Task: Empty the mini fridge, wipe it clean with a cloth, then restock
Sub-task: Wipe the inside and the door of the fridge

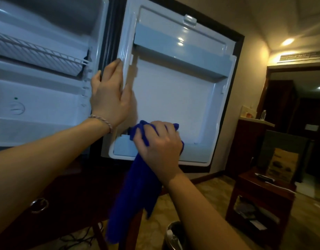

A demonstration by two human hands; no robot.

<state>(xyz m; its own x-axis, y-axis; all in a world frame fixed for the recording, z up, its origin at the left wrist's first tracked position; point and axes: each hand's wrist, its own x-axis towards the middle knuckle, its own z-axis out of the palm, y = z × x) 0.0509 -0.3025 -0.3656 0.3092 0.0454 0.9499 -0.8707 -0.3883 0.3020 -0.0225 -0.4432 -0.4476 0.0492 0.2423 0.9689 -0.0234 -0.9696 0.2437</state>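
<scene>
The mini fridge (47, 91) stands open at the left, its white interior holding a wire shelf (38, 51) and nothing else that I can see. Its door (173, 98) swings out to the right, with a grey upper door shelf (182, 51) and a lower door shelf (125, 147), both bare. My left hand (110, 94) holds the hinge-side edge of the door, thumb on the dark seal and fingers lying on the white liner. My right hand (159, 147) grips a blue cloth (135, 195) bunched against the lower door shelf, the rest hanging down.
A dark wooden cabinet with a ring pull (39, 204) lies below the fridge. A metal bin (175, 235) stands on the floor beneath my right arm. At the right a low wooden side table (260, 193) carries papers, with a counter behind it.
</scene>
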